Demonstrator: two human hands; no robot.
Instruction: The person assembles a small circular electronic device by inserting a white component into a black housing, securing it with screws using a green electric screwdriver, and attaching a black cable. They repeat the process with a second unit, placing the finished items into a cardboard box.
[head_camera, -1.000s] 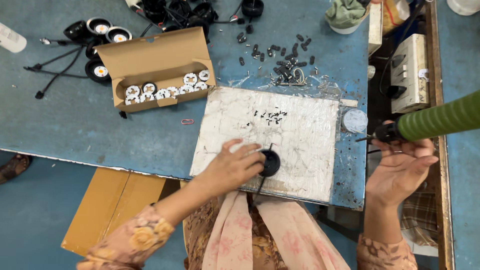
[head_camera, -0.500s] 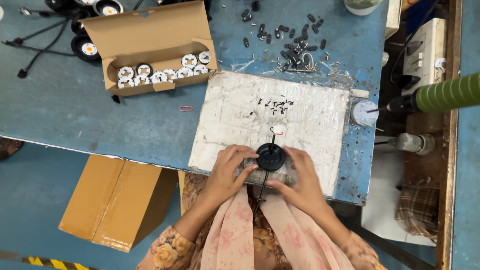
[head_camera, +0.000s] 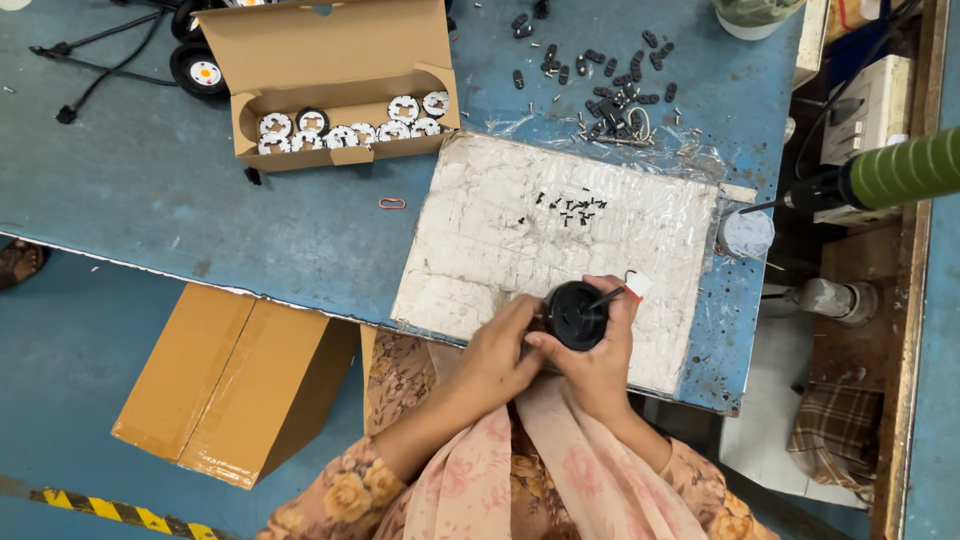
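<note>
While both hands close on it, a round black part sits at the near edge of the white board.

Fingers of the left hand curl against the part's left side and the right hand wraps it from below and the right, so both grip it over the board. A thin wire with a small white and red tag runs off the part's upper right. Tiny black screws lie further up the board, well apart from the hands. Beyond it on the blue table lie loose black clips, an open carton holding round white-faced pieces, and a red band. A green tool hangs at the right.
</note>
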